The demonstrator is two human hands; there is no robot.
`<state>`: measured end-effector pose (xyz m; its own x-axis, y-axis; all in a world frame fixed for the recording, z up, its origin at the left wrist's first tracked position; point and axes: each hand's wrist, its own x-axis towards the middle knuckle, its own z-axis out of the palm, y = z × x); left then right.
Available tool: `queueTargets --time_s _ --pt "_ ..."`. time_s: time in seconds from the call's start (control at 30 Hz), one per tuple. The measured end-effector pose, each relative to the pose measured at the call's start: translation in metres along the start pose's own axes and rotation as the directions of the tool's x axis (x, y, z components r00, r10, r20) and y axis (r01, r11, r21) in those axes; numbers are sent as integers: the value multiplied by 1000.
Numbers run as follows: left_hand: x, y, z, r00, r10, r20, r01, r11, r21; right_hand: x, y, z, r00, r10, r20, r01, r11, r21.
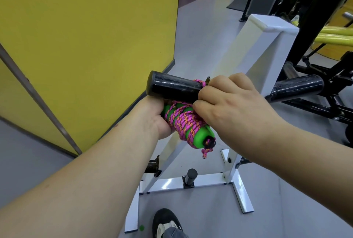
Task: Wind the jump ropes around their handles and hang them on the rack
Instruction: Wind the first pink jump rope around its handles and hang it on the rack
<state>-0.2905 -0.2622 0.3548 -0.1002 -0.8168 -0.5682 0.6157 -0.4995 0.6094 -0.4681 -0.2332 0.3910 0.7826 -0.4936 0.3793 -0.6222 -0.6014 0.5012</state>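
Left hand (162,117): grips upper end of the green handles (198,134) from below; rope bundle held.
Right hand (227,104): fingers curled, pinching a loop of pink rope (183,121) at the black peg (172,87).
Bundle axis: runs down-right from left hand, just under the peg, roughly parallel w/ it.
Key relation: loop sits on peg just beside right fingertips; right hand nearer.
Rack (254,46): white frame, behind both hands.
Step (est.): hanging, nearly done.
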Motion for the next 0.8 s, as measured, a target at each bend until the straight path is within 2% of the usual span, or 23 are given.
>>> queueTargets --time_s 0.17,0.3,0.47,0.63,0.8 --pt "-4 -4 4 999 -11 46 13 999 -39 -5 3 3 1000 10 2 -11 999 43" --pt "-3 -8 -1 991 62 122 -48 992 -119 -3 1 9 999 36 -35 -34 997 66" --pt "-7 -6 -10 987 156 25 -150 975 -161 -2 -1 13 987 124 -105 -107 982 155" --pt "-9 -11 -16 962 273 23 -273 962 -10 -1 2 7 985 134 -104 -104 961 256" --pt "-8 -21 -18 918 391 72 -398 899 183 1 3 6 986 136 -101 -100 947 305"
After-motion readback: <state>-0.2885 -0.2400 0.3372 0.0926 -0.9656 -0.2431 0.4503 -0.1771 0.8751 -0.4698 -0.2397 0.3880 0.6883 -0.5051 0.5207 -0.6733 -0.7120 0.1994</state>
